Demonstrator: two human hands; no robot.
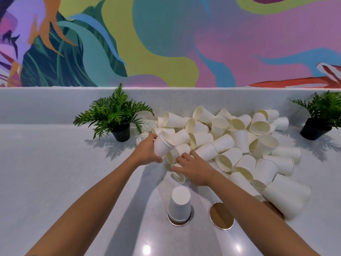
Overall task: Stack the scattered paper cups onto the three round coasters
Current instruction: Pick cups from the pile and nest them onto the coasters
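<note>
**Forearms out, both hands at the cup pile**

Your two bare forearms come up from 7 and 5 o'clock across the pale grey speckled countertop (55, 172).

At 10 o'clock, a small green fern in a black pot (114, 115) stands near the back ledge. Just at 4 o'clock of it, your left hand (147, 152) grasps a tilted white paper cup (163, 145), thumb under its base and fingers behind its wall, mouth turned up towards 1 o'clock.

At 6 o'clock, closest to you, an upside-down white paper cup (180, 204) stands on the left round cork coaster with a silver rim (178, 223).

Your right hand (195, 170) lies over a white cup on its side (178, 177) at the pile's near-left edge, thumb and fingers spread across it. You cannot tell from this view whether it grips the cup or only rests on it.

Just at 3 o'clock of the stacked coaster sits the bare middle cork coaster (221, 216).

The heap of loose white paper cups (230, 141) runs from the centre out to 3 o'clock, most lying on their sides. At 4 o'clock the third cork coaster (276, 209) shows only as a brown sliver, with fallen cups lying on it.

A second fern in a black pot (321, 115) stands at 2 o'clock, apart from the heap. Behind everything, a brightly painted mural wall (166, 43) fills the top.
</note>
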